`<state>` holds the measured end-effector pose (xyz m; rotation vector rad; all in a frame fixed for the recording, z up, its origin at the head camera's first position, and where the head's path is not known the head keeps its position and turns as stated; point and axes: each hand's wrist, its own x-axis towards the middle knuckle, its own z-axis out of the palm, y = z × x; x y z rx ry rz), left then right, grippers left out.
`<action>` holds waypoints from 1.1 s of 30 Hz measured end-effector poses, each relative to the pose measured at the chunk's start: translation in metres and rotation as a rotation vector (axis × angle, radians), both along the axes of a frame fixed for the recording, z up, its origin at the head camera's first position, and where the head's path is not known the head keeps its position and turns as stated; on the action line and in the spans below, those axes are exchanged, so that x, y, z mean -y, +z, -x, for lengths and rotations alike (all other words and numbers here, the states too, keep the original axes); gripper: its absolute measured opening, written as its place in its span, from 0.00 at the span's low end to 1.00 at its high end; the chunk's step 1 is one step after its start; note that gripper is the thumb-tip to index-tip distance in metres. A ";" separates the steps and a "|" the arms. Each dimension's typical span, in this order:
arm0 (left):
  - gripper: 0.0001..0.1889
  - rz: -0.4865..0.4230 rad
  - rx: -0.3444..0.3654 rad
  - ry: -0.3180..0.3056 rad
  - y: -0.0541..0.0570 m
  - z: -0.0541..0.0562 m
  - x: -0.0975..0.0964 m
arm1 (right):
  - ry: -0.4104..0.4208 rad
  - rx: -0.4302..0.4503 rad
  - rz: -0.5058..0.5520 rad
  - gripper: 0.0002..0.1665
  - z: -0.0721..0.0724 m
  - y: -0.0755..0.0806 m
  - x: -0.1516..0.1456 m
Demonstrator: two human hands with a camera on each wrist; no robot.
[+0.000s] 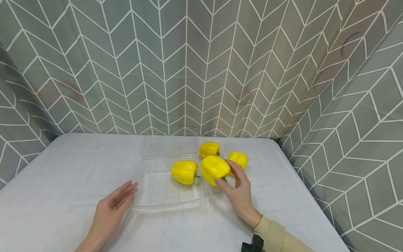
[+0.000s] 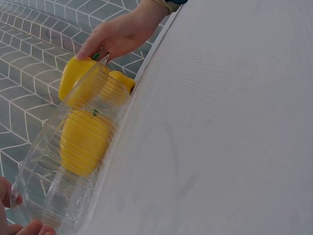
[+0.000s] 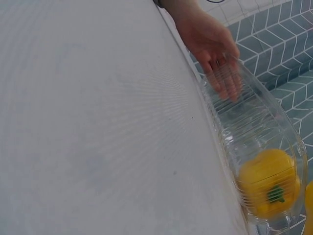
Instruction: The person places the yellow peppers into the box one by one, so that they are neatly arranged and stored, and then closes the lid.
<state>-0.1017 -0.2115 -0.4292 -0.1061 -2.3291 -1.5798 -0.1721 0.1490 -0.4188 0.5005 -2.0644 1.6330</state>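
A clear plastic clamshell box [image 1: 168,205] lies with its lid folded back. Inside its right part rests one yellow bell pepper [image 1: 184,171], stem pointing right. My right hand [image 1: 241,197] grips a second yellow bell pepper [image 1: 214,169] between thumb and fingers near the stem end, at the box's right rim. In the left wrist view, that held pepper [image 2: 73,78] shows partly behind the clear wall. At the box's left side is my left hand [image 1: 108,208], its fingers nearly straight. The right wrist view shows those fingers [image 3: 229,81] against the clear wall.
Behind the right hand lie two more yellow bell peppers, one beside the lid [image 1: 209,149] and one farther right [image 1: 239,159]. The open lid [image 1: 170,147] reaches toward the table's back edge. A white cloth covers the table [image 1: 72,168]; patterned curtains [image 1: 176,70] stand behind and beside it.
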 end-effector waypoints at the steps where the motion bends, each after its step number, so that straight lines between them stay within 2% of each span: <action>1: 0.23 -0.001 0.001 -0.001 0.000 0.000 0.000 | -0.001 0.000 -0.002 0.39 0.000 0.000 0.000; 16: 0.23 -0.002 -0.003 0.001 0.002 0.000 -0.001 | 0.079 -0.065 -0.040 0.38 -0.005 0.006 0.001; 26: 0.24 0.013 0.029 0.008 0.003 0.000 -0.001 | 0.063 -0.078 -0.083 0.38 -0.008 0.009 0.004; 33: 0.23 0.019 0.005 0.010 0.002 -0.001 -0.001 | 0.081 -0.114 -0.074 0.39 -0.007 0.009 0.006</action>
